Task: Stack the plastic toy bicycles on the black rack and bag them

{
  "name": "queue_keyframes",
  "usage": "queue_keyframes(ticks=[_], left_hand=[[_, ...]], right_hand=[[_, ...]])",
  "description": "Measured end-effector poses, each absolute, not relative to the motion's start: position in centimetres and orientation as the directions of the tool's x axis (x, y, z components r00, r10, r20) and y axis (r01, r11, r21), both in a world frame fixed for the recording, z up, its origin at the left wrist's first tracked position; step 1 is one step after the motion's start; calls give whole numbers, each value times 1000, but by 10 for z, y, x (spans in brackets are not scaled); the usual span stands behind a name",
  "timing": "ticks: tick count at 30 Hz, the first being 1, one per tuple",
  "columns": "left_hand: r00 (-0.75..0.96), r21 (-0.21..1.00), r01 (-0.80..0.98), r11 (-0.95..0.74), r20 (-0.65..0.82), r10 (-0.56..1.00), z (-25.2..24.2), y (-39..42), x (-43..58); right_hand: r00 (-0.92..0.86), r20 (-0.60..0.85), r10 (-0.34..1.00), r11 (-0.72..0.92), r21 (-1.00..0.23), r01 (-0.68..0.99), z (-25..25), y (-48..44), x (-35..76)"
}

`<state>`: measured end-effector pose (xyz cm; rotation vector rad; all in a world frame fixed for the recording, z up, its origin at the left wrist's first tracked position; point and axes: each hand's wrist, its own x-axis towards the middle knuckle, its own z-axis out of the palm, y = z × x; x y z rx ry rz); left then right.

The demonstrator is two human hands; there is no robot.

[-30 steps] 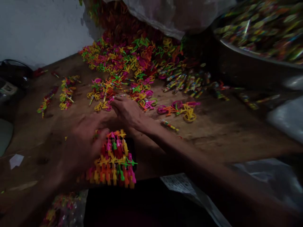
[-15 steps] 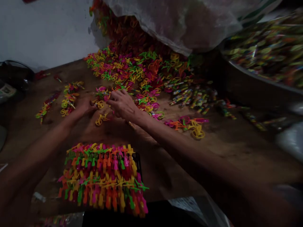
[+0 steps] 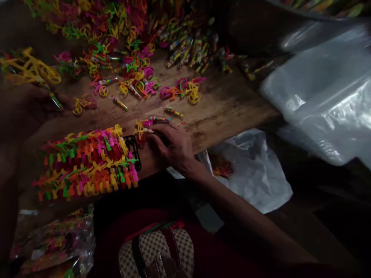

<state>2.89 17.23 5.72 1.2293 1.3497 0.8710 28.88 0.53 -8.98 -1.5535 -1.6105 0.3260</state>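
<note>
At the left edge my left hand [image 3: 31,106], dark and blurred, is closed on a yellow plastic toy bicycle [image 3: 34,69] raised near the camera; a thin patterned tube [image 3: 55,101] sticks out by its fingers. My right hand [image 3: 175,146] is low over the wooden table, with thumb and fingertips pinched at the end of a small yellow and pink toy bicycle [image 3: 141,130]. Two patterned tubes lie just beyond those fingers. Left of my right hand is a black rack [image 3: 133,152] filled with rows of colourful plastic pieces [image 3: 89,162].
A heap of plastic toy bicycles [image 3: 95,23] covers the back left, with a pile of patterned tubes [image 3: 191,48] beside it. A large basin [image 3: 255,29] stands at the back right. Clear plastic bags [image 3: 324,92] lie at right; packed bags [image 3: 58,243] sit below left.
The view has swung right and down. My right hand has moved from the toy heap to beside the rack. My left hand has come up nearer the camera with the yellow toy bicycle.
</note>
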Motion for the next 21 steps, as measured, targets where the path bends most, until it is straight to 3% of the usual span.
queue_keyframes(ticks=[2,4,8,14,21], left_hand=[[112,954,206,217,-243,964,70,142,48],[165,978,96,183,-197,966,76,116,61],[263,988,-57,141,-121,957,72,81,72],[219,990,117,84,-108,970,63,45,81],[152,959,65,277,-284,947,54,25,98]], right_hand=[[113,423,899,164,-564,809,-94,1,288],[97,426,899,119,-454,883,-95,3,285],[79,355,932,71,-390,918,-94,12,282],[-6,398,918,267,-604,751,-88,-6,295],[50,387,921,350,-876,331,-78,-24,273]])
